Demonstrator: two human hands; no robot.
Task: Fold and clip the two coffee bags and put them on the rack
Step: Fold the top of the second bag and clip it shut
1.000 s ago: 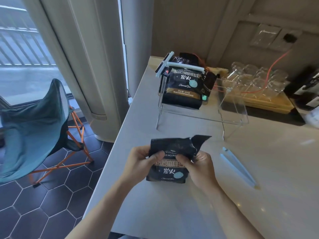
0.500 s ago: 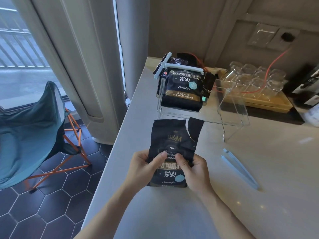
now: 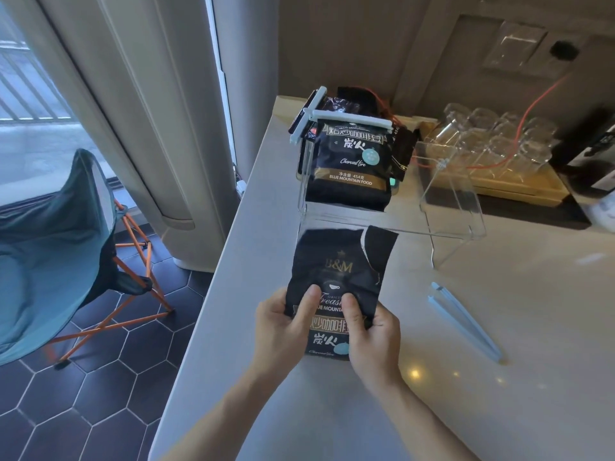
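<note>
A black coffee bag point(image 3: 339, 261) lies flat on the white counter, its torn top spread out toward the rack. My left hand point(image 3: 283, 324) grips its left side and my right hand point(image 3: 372, 337) its right side, both thumbs pressing on the front. A second black coffee bag point(image 3: 349, 168), closed with a pale blue clip point(image 3: 352, 116), stands on the clear acrylic rack point(image 3: 459, 207). A loose pale blue clip point(image 3: 462, 321) lies open on the counter to the right of my hands.
A wooden tray with several glass jars point(image 3: 492, 144) sits behind the rack, with an orange cable across it. Dark boxes stand at the far right. The counter's left edge drops to a tiled floor with a teal folding chair point(image 3: 50, 247).
The bag's folded-down top has been opened out flat toward the rack. My hands stay on the bag's lower half, and the view has shifted slightly.
</note>
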